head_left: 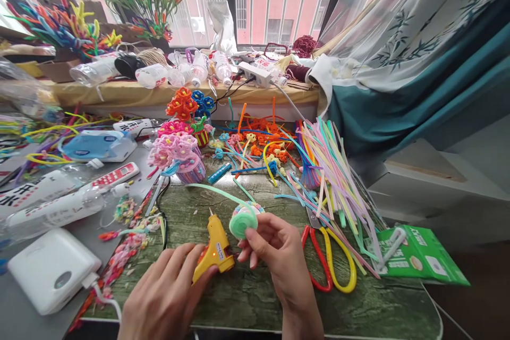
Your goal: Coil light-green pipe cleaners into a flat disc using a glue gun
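Note:
Between the thumb and fingers of my right hand is a mint green pipe cleaner coil, wound into a flat spiral. Its loose end trails off to the left above the table. My left hand is wrapped round the handle of a yellow glue gun, whose nozzle points away from me and whose small light glows orange. Partly hidden behind the coil is a round piece with pastel edging. Scissors with one red and one yellow handle lie right of my right hand.
Pipe cleaner flowers in pots stand beyond the glue gun. A bundle of pastel pipe cleaners and a green packet lie to the right. At left are a white power bank and plastic bottles.

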Available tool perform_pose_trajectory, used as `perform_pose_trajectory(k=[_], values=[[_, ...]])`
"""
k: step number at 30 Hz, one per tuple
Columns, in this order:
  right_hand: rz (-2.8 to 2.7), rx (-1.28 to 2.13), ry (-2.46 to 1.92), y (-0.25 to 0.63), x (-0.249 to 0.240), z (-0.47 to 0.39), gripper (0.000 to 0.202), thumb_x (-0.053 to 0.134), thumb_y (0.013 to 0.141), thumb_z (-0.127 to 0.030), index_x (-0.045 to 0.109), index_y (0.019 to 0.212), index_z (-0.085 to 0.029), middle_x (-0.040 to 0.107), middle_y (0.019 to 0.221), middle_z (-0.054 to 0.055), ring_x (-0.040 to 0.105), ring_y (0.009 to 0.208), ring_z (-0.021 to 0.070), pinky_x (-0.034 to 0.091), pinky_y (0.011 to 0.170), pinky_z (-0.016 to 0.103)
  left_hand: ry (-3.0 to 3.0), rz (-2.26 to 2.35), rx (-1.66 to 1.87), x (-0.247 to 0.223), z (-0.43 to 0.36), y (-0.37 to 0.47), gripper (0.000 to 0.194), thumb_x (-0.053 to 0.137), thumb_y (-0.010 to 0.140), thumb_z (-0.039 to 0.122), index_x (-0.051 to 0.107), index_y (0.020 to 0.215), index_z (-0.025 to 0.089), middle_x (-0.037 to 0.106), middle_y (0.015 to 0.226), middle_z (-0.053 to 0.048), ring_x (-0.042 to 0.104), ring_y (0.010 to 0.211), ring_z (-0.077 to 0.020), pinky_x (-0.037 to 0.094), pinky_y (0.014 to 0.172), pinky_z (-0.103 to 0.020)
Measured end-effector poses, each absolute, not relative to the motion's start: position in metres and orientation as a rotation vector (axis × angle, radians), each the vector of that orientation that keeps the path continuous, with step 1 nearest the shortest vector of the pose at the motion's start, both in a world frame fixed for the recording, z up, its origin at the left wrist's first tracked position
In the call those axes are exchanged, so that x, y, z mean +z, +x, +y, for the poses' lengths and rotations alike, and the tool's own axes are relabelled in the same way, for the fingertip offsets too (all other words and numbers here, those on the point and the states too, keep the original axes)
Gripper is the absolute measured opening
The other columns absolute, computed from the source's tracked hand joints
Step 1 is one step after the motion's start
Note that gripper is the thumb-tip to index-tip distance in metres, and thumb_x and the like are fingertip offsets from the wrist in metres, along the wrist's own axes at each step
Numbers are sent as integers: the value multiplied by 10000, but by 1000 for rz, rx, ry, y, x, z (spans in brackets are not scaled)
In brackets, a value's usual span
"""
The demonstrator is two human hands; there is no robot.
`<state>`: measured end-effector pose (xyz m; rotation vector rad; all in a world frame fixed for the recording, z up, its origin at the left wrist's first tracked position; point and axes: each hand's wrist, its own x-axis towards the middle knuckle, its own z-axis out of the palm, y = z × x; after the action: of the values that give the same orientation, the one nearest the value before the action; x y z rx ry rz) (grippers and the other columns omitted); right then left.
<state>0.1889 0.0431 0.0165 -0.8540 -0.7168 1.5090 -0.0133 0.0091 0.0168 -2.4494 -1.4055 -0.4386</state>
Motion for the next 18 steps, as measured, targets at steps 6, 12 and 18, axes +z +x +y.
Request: perform_pose_trajectory(k=[6, 12, 18], values=[[-835, 1453, -854, 185, 17, 39, 201, 855, 803, -352, 759, 837, -179, 724, 635, 12, 673, 523, 124, 498, 451, 159, -2480, -1552, 0, -12, 10, -35, 380, 619, 950, 322, 645, 1302, 180, 767, 1069, -99, 747, 898, -292, 575, 746, -401], [-1039, 1035, -1032, 181, 17, 37, 54, 801, 865, -263, 796, 847, -212, 714, 739, 19, 629, 594, 134, 504, 533, 216, -2578, -1627, -405, -6, 10, -41, 305, 438, 997, 232, 652, 1199, 156, 767, 895, -61, 760, 696, -204, 567, 616, -266], [-1046, 715, -1110, 176, 8, 43, 44, 757, 891, -213, 794, 885, -236, 767, 873, 37, 701, 782, 194, 558, 630, 252, -2295, -2434, -1347, 12, 9, -52, 353, 698, 831, 556, 740, 1005, 252, 760, 794, 9, 693, 640, -185, 539, 593, -227]])
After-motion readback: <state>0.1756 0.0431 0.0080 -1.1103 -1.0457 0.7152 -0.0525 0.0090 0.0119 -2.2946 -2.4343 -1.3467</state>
